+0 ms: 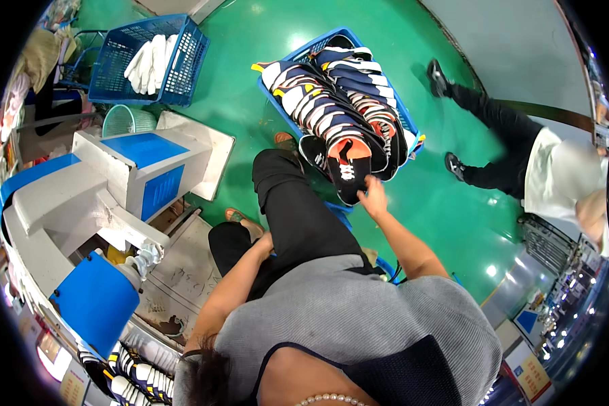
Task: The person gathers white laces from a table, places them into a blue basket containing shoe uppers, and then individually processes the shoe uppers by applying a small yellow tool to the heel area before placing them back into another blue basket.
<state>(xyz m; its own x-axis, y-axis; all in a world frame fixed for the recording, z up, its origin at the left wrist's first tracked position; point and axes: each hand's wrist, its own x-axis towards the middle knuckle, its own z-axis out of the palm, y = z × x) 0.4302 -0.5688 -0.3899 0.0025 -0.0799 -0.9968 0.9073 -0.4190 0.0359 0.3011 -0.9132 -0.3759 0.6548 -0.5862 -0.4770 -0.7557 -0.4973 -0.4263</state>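
At the left of the frame, I see a cream machine [91, 145] with blue panels, its blue cylinder [100, 299] lower down. Above it, in the upper left, a blue basket [107, 76] holds a pile of white cloth items [154, 64]. Nearer the middle, the left hand [266, 245] rests against the dark-trousered leg; its fingers are mostly hidden, so I cannot tell whether they are spread or pressed together. At upper centre, a blue crate [303, 50] on the green floor [243, 47] carries overlapping rows of navy, white and orange shoe uppers [318, 108]. A black shoe upper [350, 184] with white markings lies at their near end, below the crate's middle. Just right of it, I have the right hand [375, 197] touching its edge, thumb and fingers bent; I cannot tell whether they pinch it. Farther right, another person [548, 162] appears in dark trousers and a white top.
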